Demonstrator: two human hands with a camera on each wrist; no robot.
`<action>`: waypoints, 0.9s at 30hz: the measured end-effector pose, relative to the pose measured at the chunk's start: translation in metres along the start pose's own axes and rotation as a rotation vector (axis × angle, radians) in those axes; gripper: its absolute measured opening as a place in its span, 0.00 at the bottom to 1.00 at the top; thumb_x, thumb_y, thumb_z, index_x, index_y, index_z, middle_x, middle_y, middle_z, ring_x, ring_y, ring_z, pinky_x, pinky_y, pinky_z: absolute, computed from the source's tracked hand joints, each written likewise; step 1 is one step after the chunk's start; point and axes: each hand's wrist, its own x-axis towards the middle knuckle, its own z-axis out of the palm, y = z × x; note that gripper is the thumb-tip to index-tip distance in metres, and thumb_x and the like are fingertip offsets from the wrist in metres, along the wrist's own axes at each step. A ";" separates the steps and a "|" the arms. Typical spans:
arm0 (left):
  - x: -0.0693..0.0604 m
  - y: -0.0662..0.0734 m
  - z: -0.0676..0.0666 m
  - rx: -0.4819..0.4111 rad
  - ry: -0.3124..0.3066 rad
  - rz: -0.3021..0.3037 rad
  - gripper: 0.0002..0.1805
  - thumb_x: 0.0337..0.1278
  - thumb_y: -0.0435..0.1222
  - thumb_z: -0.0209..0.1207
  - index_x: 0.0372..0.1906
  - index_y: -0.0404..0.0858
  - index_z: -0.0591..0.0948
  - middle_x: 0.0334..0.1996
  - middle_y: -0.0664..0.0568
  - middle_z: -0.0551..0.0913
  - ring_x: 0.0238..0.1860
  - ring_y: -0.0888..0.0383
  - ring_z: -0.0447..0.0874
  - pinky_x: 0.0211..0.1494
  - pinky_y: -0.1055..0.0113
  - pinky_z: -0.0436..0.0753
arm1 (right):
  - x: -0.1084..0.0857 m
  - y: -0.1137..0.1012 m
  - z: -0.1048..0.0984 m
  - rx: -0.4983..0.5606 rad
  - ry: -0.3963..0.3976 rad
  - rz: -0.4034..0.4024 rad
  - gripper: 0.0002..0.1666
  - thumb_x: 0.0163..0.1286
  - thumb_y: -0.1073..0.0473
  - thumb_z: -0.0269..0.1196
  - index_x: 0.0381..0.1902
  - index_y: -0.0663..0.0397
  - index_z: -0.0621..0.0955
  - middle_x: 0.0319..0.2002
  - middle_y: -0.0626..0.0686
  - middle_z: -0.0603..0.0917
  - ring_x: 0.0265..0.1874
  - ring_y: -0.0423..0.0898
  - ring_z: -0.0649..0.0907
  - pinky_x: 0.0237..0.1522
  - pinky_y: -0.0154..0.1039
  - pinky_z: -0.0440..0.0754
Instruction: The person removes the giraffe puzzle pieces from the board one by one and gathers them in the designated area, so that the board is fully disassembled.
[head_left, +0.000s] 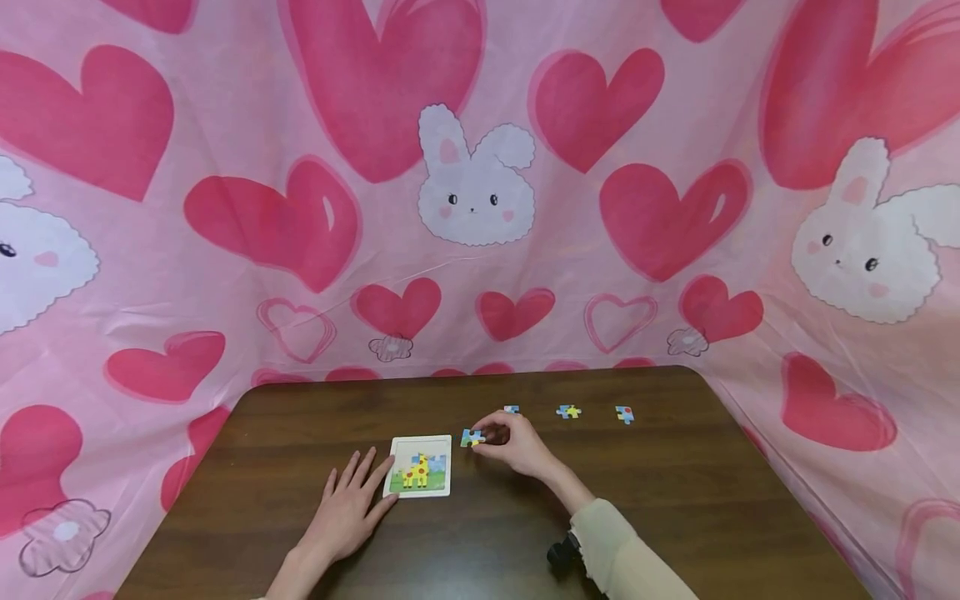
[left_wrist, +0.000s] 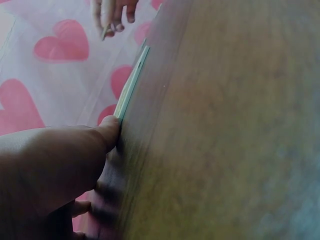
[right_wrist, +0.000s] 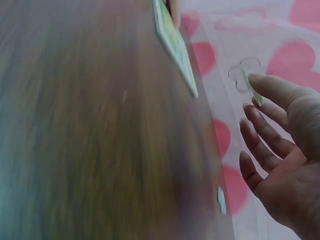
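Observation:
A puzzle piece (head_left: 472,437) in blue, yellow and green is pinched between the thumb and forefinger of my right hand (head_left: 517,448). In the right wrist view this piece (right_wrist: 252,87) shows edge-on, held above the table. Just to its left lies a white-framed puzzle tray (head_left: 421,439), partly filled, with a yellow giraffe picture (head_left: 417,473) on green ground. My left hand (head_left: 347,508) rests flat with fingers spread at the tray's left edge. Its thumb touches the tray's near corner, and in the left wrist view the tray (left_wrist: 131,87) appears edge-on past the thumb.
Loose puzzle pieces lie toward the table's back: one (head_left: 512,409) partly behind my right hand, another (head_left: 568,412) farther right, and one (head_left: 625,414) beyond that. Behind the brown wooden table (head_left: 300,425) hangs a pink cloth (head_left: 555,250) with hearts and rabbits.

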 end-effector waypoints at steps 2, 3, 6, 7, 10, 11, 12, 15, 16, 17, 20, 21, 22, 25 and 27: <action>0.000 0.000 0.000 -0.002 0.001 0.000 0.37 0.78 0.54 0.63 0.84 0.46 0.72 0.85 0.34 0.65 0.87 0.27 0.57 0.82 0.18 0.54 | -0.004 0.004 -0.008 -0.016 0.002 0.006 0.16 0.68 0.62 0.79 0.51 0.61 0.91 0.45 0.61 0.91 0.39 0.42 0.86 0.41 0.30 0.82; 0.001 0.000 0.000 -0.001 0.001 0.000 0.37 0.78 0.54 0.63 0.84 0.46 0.72 0.85 0.34 0.65 0.87 0.27 0.57 0.82 0.18 0.54 | -0.006 0.007 -0.011 -0.022 0.002 0.007 0.16 0.68 0.62 0.79 0.51 0.61 0.91 0.44 0.61 0.91 0.39 0.41 0.86 0.41 0.30 0.82; 0.001 -0.001 0.001 0.002 -0.001 0.002 0.37 0.78 0.55 0.63 0.84 0.46 0.71 0.85 0.34 0.65 0.87 0.27 0.57 0.82 0.18 0.55 | -0.013 0.013 -0.020 -0.034 -0.003 0.010 0.15 0.68 0.62 0.79 0.51 0.62 0.91 0.43 0.60 0.90 0.38 0.42 0.86 0.40 0.30 0.82; 0.002 -0.002 0.001 0.002 -0.001 0.004 0.37 0.78 0.55 0.62 0.84 0.46 0.71 0.85 0.35 0.65 0.87 0.27 0.57 0.82 0.18 0.55 | -0.015 0.015 -0.023 -0.037 -0.009 0.005 0.15 0.68 0.63 0.79 0.50 0.63 0.91 0.43 0.60 0.90 0.38 0.44 0.86 0.40 0.30 0.83; 0.002 -0.003 0.002 0.003 -0.004 0.005 0.37 0.78 0.56 0.62 0.84 0.47 0.71 0.86 0.35 0.65 0.87 0.27 0.57 0.82 0.18 0.54 | -0.022 0.021 -0.030 -0.059 -0.023 -0.006 0.14 0.68 0.63 0.79 0.49 0.63 0.91 0.41 0.60 0.90 0.38 0.47 0.87 0.41 0.31 0.84; 0.002 -0.003 0.002 0.004 -0.004 0.005 0.37 0.78 0.56 0.62 0.84 0.47 0.71 0.86 0.35 0.65 0.87 0.28 0.57 0.82 0.18 0.55 | -0.025 0.023 -0.032 -0.071 -0.028 -0.009 0.14 0.68 0.63 0.79 0.49 0.63 0.91 0.41 0.59 0.90 0.38 0.48 0.86 0.41 0.32 0.84; 0.002 -0.003 0.002 0.005 -0.003 0.005 0.37 0.78 0.56 0.62 0.84 0.47 0.71 0.86 0.35 0.65 0.87 0.28 0.57 0.82 0.18 0.54 | -0.026 0.026 -0.033 -0.085 -0.031 -0.015 0.14 0.68 0.63 0.79 0.48 0.63 0.91 0.41 0.59 0.90 0.38 0.48 0.87 0.42 0.33 0.84; 0.002 -0.003 0.002 0.008 0.000 0.004 0.37 0.78 0.56 0.62 0.84 0.47 0.72 0.85 0.35 0.65 0.87 0.28 0.57 0.82 0.19 0.55 | -0.031 0.033 -0.037 -0.132 -0.046 -0.028 0.13 0.68 0.63 0.79 0.48 0.61 0.92 0.41 0.57 0.90 0.39 0.48 0.86 0.43 0.35 0.85; 0.002 -0.003 0.002 0.008 0.002 0.004 0.37 0.78 0.56 0.62 0.84 0.47 0.72 0.85 0.35 0.65 0.87 0.28 0.57 0.82 0.19 0.55 | -0.033 0.035 -0.039 -0.149 -0.052 -0.034 0.13 0.68 0.62 0.79 0.48 0.61 0.92 0.42 0.57 0.90 0.40 0.48 0.86 0.44 0.35 0.85; 0.001 -0.002 0.002 0.009 0.003 0.004 0.37 0.78 0.56 0.62 0.84 0.47 0.72 0.85 0.35 0.65 0.87 0.28 0.57 0.82 0.19 0.55 | -0.034 0.037 -0.040 -0.168 -0.057 -0.039 0.13 0.68 0.62 0.79 0.48 0.61 0.92 0.42 0.56 0.90 0.40 0.47 0.86 0.45 0.36 0.85; 0.000 -0.002 0.003 0.007 0.001 0.003 0.38 0.78 0.57 0.62 0.84 0.47 0.72 0.85 0.35 0.65 0.87 0.28 0.57 0.82 0.19 0.55 | -0.038 0.042 -0.043 -0.212 -0.067 -0.070 0.12 0.68 0.61 0.79 0.47 0.59 0.93 0.42 0.54 0.90 0.40 0.44 0.84 0.45 0.37 0.83; 0.000 -0.002 0.003 0.004 0.000 0.003 0.38 0.78 0.57 0.62 0.84 0.47 0.72 0.85 0.35 0.65 0.87 0.28 0.57 0.82 0.19 0.54 | -0.040 0.044 -0.043 -0.227 -0.064 -0.084 0.12 0.68 0.61 0.79 0.47 0.58 0.93 0.41 0.53 0.90 0.40 0.43 0.84 0.45 0.37 0.82; 0.000 -0.002 0.003 0.002 -0.001 0.003 0.38 0.78 0.57 0.62 0.84 0.47 0.72 0.85 0.35 0.65 0.87 0.28 0.57 0.82 0.18 0.54 | -0.041 0.046 -0.044 -0.237 -0.059 -0.101 0.12 0.67 0.61 0.80 0.47 0.58 0.93 0.41 0.52 0.89 0.40 0.43 0.83 0.44 0.36 0.82; -0.001 -0.003 0.004 0.000 0.000 0.004 0.38 0.78 0.56 0.62 0.84 0.47 0.71 0.86 0.35 0.65 0.87 0.28 0.57 0.82 0.19 0.54 | -0.044 0.052 -0.045 -0.254 -0.036 -0.160 0.11 0.68 0.59 0.79 0.47 0.54 0.93 0.41 0.50 0.88 0.41 0.41 0.81 0.43 0.36 0.78; 0.000 -0.004 0.004 0.003 0.004 0.006 0.38 0.78 0.56 0.62 0.84 0.47 0.71 0.86 0.35 0.65 0.87 0.28 0.57 0.82 0.19 0.55 | -0.046 0.053 -0.046 -0.260 -0.029 -0.153 0.11 0.69 0.57 0.80 0.47 0.52 0.94 0.41 0.49 0.87 0.42 0.41 0.80 0.44 0.36 0.76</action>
